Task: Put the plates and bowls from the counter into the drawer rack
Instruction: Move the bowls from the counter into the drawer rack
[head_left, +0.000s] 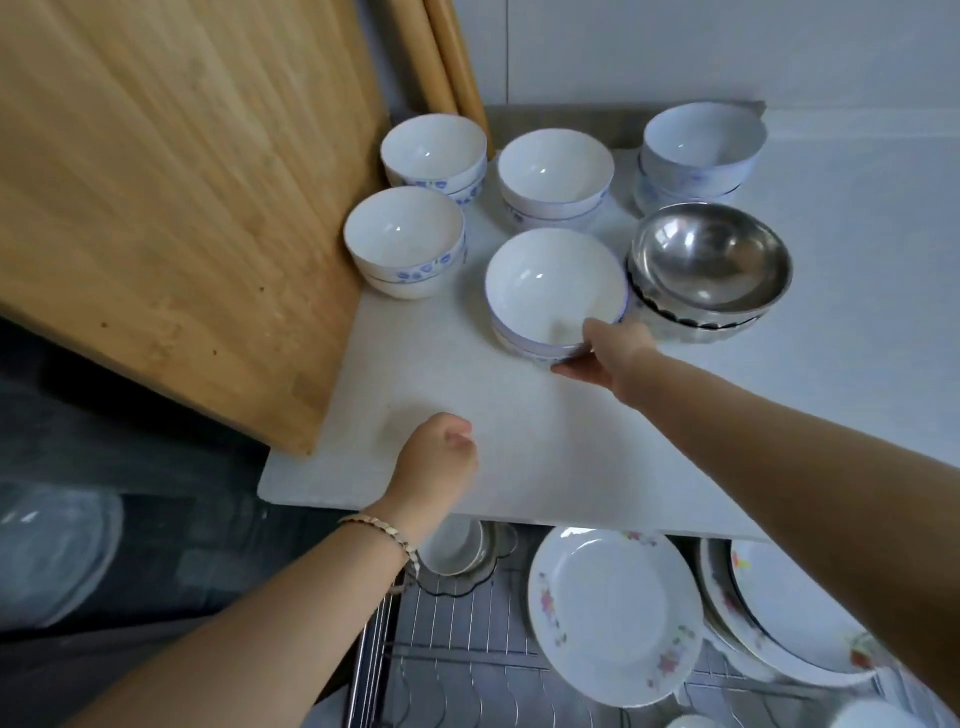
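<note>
- A large wooden board (171, 197) leans at the far left, its lower edge against the white worktop (519, 441).
- The left hand (441, 457), with a beaded bracelet (384, 535) at the wrist, hovers over the worktop's front edge. Its fingers are loosely curled and hold nothing, and it is well apart from every bowl.
- Beside the board stand the front-left stack (405, 244) and the back-left stack (434, 150). Both are white bowls with blue flower bands, nested one in another.
- In the middle stands the back-middle stack (556, 174) of white bowls. In front of it is the near stack (556, 291) of blue-rimmed white bowls.
- The right hand (608, 358) grips the near stack at its front right side, thumb at the top bowl's rim and fingers curled low round the side.
- Just right of that are nested steel bowls (711, 260), and behind them the back-right stack (704, 143) of pale bowls.
- Below the worktop's front edge, the wire drawer rack (467, 644) holds a white cup (452, 551) at its left. A flower-edged plate (613, 613) leans in the middle, with more plates (795, 608) to its right.
</note>
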